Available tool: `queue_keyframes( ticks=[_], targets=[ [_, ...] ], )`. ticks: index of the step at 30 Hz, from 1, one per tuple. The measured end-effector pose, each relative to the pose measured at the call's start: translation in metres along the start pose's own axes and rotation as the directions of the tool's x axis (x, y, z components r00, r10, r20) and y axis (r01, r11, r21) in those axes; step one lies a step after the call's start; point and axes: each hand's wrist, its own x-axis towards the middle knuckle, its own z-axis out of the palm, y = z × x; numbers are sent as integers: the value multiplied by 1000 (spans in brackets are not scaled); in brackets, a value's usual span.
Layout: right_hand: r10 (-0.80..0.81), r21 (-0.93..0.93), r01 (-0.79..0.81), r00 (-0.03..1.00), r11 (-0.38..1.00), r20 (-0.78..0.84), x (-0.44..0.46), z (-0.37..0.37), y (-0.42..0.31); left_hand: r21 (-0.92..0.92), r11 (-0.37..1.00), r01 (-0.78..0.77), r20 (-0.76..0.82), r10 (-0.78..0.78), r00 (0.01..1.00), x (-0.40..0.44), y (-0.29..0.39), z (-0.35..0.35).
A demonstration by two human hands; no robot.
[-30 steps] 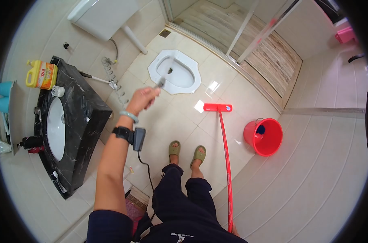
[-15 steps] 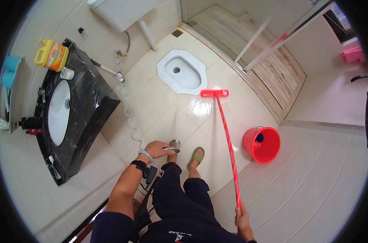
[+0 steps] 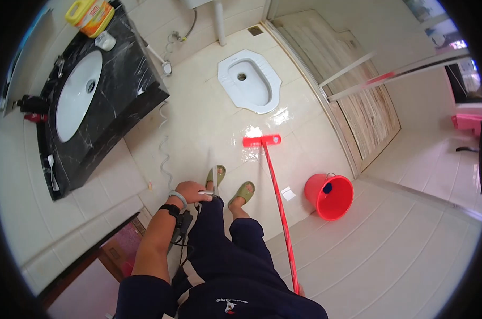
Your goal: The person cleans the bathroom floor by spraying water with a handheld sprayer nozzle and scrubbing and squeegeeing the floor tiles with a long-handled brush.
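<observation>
My left hand (image 3: 192,192) is closed around a metal spray gun (image 3: 214,187), its nozzle pointing at the floor; a faint streak of water shows in front. A coiled hose (image 3: 165,154) runs from the wall fitting down to that hand. Only a bit of my right hand (image 3: 302,290) shows at the bottom edge, on the red-striped handle of a floor brush (image 3: 279,204). The red brush head (image 3: 261,140) rests on wet, shiny tiles, between my slippers and the white squat toilet (image 3: 250,80), apart from the toilet.
A red bucket (image 3: 329,196) stands right of the handle, with a white paper (image 3: 288,193) beside it. At left is a black marble counter (image 3: 121,80) with a sink (image 3: 79,95) and yellow jug (image 3: 89,16). A glass shower partition (image 3: 347,77) borders the floor at upper right.
The brush head has come back from the toilet's rim toward my feet. My right hand has drawn back, now mostly out of sight. The spray gun stays in my left hand; the view has shifted.
</observation>
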Motion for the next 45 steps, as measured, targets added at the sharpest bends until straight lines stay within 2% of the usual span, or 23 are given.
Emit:
queue_keyframes(
  ticks=[2, 3, 5, 8, 10, 11, 13, 14, 16, 20, 22, 23, 24, 25, 26, 27, 28, 30, 31, 32, 35, 42, 45],
  targets=[
    [-68, -73, 70, 997, 995, 35, 54, -18, -36, -7, 1000, 6, -67, -7, 998, -6, 7, -2],
    [-91, -95, 96, 994, 991, 62, 86, -30, -72, -36, 999, -36, -196, 29, 980, -6, 9, -3],
    [-148, -60, 150, 988, 987, 32, 146, -25, -77, -49, 991, -122, -386, 94, 918, -2, 5, -3],
    [-211, -38, 213, 977, 976, 40, 157, -36, -135, -87, 991, -102, -363, 64, 930, 6, -2, -13],
    [50, 10, -52, 988, 999, 147, 128, -34, -117, -132, 984, -121, -365, 65, 929, 6, -11, -17],
    [101, 39, -110, 978, 993, 183, 101, -42, -131, -149, 979, -138, -360, 76, 930, 3, -15, -18],
    [-71, 53, 68, 996, 996, 48, 54, -29, -73, -187, 970, -156, -355, 81, 932, -1, -26, -16],
    [-69, 57, 66, 997, 996, 38, 34, -26, -64, -199, 969, -146, -330, 74, 941, -4, -34, -13],
    [1, 69, -5, 999, 998, 54, 12, -20, -66, -221, 968, -115, -296, 46, 954, -9, -52, -7],
    [128, 105, -141, 984, 984, 123, 1, -18, -90, -329, 943, 58, -217, -135, 967, -21, -101, 15],
    [135, 122, -153, 981, 981, 140, 9, -19, -105, -728, 680, 92, -252, -390, 886, -27, -122, 23],
    [132, 127, -151, 980, 980, 150, 14, -21, -113, -874, 483, 54, -190, -442, 877, -34, -131, 23],
    [127, 127, -149, 979, 981, 162, 20, -21, -119, -875, 477, 74, -177, -461, 870, -39, -139, 27],
    [125, 127, -148, 977, 981, 173, 25, -21, -125, -959, 249, -133, -247, -513, 822, -43, -147, 29],
    [121, 127, -146, 976, 981, 184, 29, -22, -130, -934, 15, -356, -299, -577, 760, -46, -154, 32],
    [116, 122, -141, 975, 982, 192, 33, -22, -135, -847, -168, -505, -299, -635, 713, -50, -156, 30],
    [109, 118, -134, 974, 984, 197, 38, -22, -139, -841, -172, -512, -298, -644, 704, -50, -164, 29],
    [94, 101, -117, 973, 988, 213, 44, -23, -146, -426, -404, -809, -270, -798, 540, -48, -178, 30],
    [89, 90, -111, 972, 990, 216, 47, -24, -149, -406, -345, -846, -304, -822, 482, -51, -186, 31],
    [82, 84, -103, 971, 991, 224, 49, -24, -152, -398, -343, -851, -294, -831, 473, -51, -193, 33],
    [66, 67, -85, 967, 994, 248, 57, -23, -159, -173, -334, -927, -307, -875, 373, -57, -215, 39],
    [42, 57, -58, 964, 997, 261, 67, -25, -166, -22, -278, -960, -252, -928, 275, -86, -224, 49],
    [29, 61, -47, 962, 997, 270, 71, -25, -164, 44, -175, -984, -188, -968, 164, -113, -231, 56]
  ],
)
